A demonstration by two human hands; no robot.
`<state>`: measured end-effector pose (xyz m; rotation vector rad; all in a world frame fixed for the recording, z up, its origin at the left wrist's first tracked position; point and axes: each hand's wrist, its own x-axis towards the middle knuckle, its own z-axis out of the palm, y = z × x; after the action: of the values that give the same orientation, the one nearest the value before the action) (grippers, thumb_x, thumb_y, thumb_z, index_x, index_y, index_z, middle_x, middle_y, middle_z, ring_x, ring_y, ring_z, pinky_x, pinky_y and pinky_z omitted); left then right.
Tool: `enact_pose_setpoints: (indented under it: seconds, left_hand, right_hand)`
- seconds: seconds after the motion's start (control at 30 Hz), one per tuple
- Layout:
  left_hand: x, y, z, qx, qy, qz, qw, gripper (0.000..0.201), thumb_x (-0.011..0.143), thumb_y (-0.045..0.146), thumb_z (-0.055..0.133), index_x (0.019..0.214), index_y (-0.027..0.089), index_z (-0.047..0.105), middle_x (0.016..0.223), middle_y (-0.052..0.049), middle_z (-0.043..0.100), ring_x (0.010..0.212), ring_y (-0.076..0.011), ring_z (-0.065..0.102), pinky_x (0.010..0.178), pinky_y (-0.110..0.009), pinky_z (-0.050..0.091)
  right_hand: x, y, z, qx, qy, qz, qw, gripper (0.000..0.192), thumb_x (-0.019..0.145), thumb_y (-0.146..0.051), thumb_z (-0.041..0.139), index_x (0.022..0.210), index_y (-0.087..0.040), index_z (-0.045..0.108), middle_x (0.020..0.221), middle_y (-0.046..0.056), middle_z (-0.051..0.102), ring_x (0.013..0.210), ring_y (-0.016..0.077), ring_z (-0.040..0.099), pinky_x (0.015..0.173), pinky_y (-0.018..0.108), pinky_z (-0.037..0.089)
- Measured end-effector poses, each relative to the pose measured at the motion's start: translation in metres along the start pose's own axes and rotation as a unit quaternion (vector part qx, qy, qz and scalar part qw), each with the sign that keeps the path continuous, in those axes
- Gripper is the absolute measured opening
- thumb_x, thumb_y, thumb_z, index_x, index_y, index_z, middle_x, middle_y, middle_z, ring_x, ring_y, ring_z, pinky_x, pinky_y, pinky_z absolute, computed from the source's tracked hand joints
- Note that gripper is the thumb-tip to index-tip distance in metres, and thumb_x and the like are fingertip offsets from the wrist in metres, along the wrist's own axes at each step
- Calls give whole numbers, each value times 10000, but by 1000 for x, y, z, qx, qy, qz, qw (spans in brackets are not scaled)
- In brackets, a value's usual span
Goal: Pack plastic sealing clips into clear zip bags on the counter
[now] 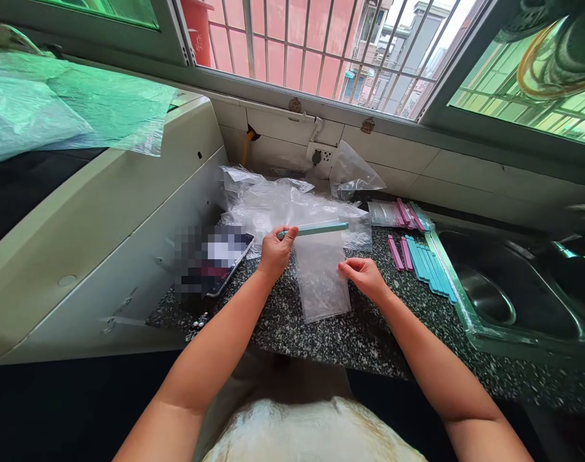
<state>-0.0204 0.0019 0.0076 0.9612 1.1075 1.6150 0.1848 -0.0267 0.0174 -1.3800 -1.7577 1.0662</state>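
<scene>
1. Nearest the camera, the two bare forearms run up from the bottom edge and converge on a clear plastic bag lying flat on the speckled counter.
2. The left hand is closed: its fingers pinch the left end of a teal sealing strip, which sits along the far, upper edge of the bag.
3. The strip's long axis runs left to right, stretching away from the left fingers toward the right; its free end lies beyond and slightly to the far side of the right hand.
4. The right hand's fingers are loosely curled, their tips pressed on the bag's right edge, nearer the camera than the strip. They hold the bag down; I cannot tell whether they pinch it.
5. The bag's long axis runs from the strip toward the person, so it hangs between the two hands.
6. To the right of the right fingers lie loose teal and pink strips in a row, beside the sink.
7. Beyond both hands sits a heap of clear bags; left of the left fingers lies a phone.
</scene>
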Motion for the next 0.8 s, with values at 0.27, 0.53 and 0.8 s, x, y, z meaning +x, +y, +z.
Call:
enact_pose_setpoints:
  seconds: [0.27,0.53,0.8]
  left_hand:
    - [1,-1,0,-20,12,12,1000,491,518,590,697,664,159,511,387,98,352,374,-41,290,394,-205,184]
    - [1,-3,1,-26,24,19,999,501,507,595,699,664,153,523,381,101,337,372,-41,283,382,-197,173]
    - [5,-3,-4,-31,54,40,997,400,586,506,704,672,151,542,393,94,356,363,-38,315,373,-185,197]
  right_hand:
    - [0,0,1,13,3,-2,1000,343,668,-483,563,554,-161,594,536,15,569,535,127,482,554,255,388]
    - [1,4,1,-4,5,-11,1000,380,681,-508,547,541,-155,566,507,1,516,515,107,433,518,237,343]
    - [2,8,2,2,0,-22,1000,328,685,-465,556,586,-153,575,516,-15,497,508,95,408,496,225,322]
